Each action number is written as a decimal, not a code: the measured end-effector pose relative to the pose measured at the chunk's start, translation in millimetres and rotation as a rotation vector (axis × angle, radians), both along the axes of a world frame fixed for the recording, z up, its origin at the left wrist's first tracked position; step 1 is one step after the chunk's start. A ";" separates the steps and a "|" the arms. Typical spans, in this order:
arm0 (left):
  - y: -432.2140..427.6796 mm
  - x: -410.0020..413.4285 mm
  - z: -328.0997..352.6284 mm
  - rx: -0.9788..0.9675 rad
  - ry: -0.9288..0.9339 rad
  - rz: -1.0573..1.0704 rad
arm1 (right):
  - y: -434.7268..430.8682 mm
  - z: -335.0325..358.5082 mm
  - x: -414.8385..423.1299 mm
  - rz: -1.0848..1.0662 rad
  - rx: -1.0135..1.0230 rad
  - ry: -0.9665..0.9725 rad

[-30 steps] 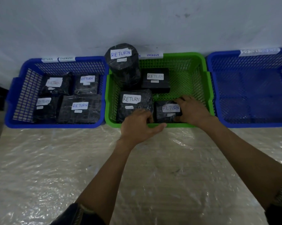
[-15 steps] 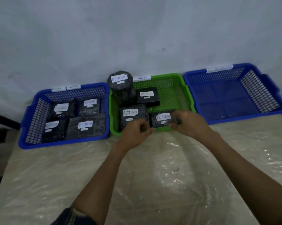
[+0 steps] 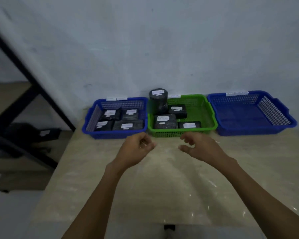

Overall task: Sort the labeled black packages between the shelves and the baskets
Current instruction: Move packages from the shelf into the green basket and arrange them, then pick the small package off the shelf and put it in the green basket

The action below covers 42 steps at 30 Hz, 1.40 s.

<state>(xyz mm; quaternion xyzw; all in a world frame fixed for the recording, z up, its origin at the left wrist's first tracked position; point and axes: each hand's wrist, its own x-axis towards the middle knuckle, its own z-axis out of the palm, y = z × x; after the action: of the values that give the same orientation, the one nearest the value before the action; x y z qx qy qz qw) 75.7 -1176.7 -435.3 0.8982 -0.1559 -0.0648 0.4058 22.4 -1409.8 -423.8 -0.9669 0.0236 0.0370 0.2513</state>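
Note:
Three baskets stand along the wall on the table. The left blue basket [image 3: 88, 130] holds several labeled black packages. Inside the green basket [image 3: 207, 116] are a tall round package [image 3: 158, 102], a large flat one [image 3: 165, 121], a small box [image 3: 178, 110] and a small package [image 3: 189, 125] at its front. The right blue basket [image 3: 252, 130] holds nothing. My left hand [image 3: 136, 149] and my right hand [image 3: 198, 147] hover over the table in front of the green basket, fingers loosely curled, holding nothing.
A black metal shelf frame [image 3: 24, 94] stands at the left, with a dark labeled package [image 3: 43, 133] on a lower level. The table top [image 3: 162, 187] is covered in clear plastic film. White labels are stuck on the wall behind the baskets.
Both hands have let go of the small front package and pulled back out of the green basket. The view has drawn back and turned left, showing the shelf.

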 end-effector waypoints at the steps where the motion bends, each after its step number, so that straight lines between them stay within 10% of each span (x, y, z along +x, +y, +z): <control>1: 14.2 -13.3 5.9 -0.006 -0.002 0.014 | 15.6 5.0 -9.6 0.018 0.016 -0.001; 23: 514.3 -204.0 83.0 0.211 -0.015 0.258 | 512.2 81.5 -112.9 0.472 0.018 0.031; 42: 848.5 -67.9 122.3 0.305 0.072 0.377 | 871.3 112.2 78.5 0.745 -0.070 0.086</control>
<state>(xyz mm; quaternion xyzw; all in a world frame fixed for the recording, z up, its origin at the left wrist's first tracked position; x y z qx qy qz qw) 7.8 -328.2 -313.0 0.9594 0.0404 -0.0428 0.2758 101.0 -538.5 -311.6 -0.9148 -0.3178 0.1655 0.1863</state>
